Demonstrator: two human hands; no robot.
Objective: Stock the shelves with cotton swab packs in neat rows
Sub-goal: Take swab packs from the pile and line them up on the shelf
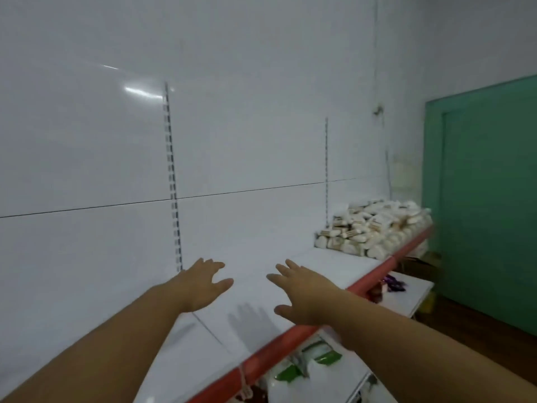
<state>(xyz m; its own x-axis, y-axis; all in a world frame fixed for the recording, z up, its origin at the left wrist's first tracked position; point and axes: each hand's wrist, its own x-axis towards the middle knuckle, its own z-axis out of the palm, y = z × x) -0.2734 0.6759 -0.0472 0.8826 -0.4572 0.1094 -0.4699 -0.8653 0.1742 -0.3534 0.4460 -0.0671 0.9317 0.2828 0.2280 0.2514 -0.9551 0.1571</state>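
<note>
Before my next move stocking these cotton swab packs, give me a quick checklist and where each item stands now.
1. Left hand free: ok, open, holding nothing.
2. Right hand free: ok, open, holding nothing.
3. Room on the shelf below the hands: ok, bare white surface.
4. Cotton swab packs in neat rows: not ok, heaped at the shelf's far right end.
5. Those packs within reach from here: cannot tell.

We've got left hand and right hand spread flat above the white shelf; cotton swab packs heaped far right.
</note>
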